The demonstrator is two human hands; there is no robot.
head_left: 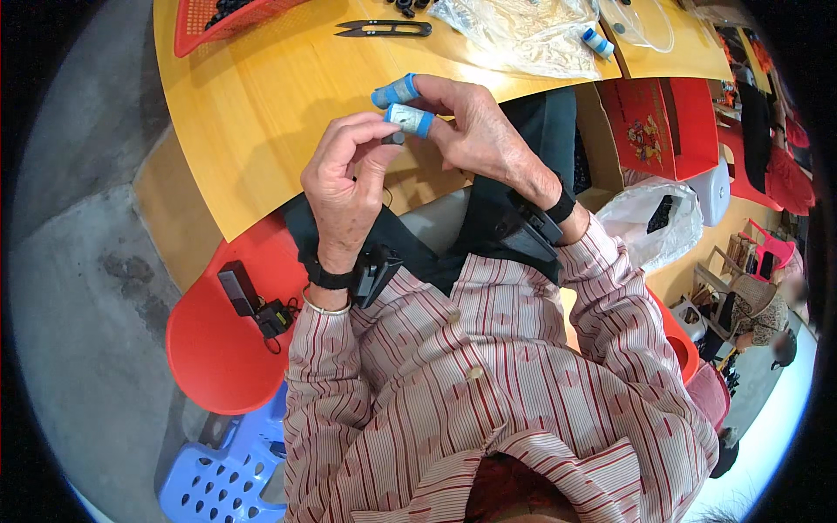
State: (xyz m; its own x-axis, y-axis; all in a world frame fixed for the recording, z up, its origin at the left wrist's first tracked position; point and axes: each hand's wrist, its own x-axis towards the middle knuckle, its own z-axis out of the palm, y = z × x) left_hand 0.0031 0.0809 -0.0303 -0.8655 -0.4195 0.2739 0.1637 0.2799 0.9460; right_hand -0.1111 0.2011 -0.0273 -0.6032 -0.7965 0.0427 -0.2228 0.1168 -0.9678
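Above the near edge of the yellow table, my left hand (344, 179) pinches a small black cylindrical part (394, 138) between thumb and fingers. My right hand (488, 131) meets it from the right, with thumb and forefinger bent close together. Blue-and-white wraps cover the right forefinger (395, 91) and the right thumb (409, 119). The thumb wrap lies against the left fingertips, just above the black part. Whatever the right fingertips grip is too small or hidden to make out.
Thread snips (384, 29) lie on the yellow table (253, 113), near a red basket (227, 22) of black parts. A clear plastic bag (514, 35) covers the far side. Right of my legs stand a red box (641, 126) and a white bag (654, 218). A red stool (209, 349) holds black adapters.
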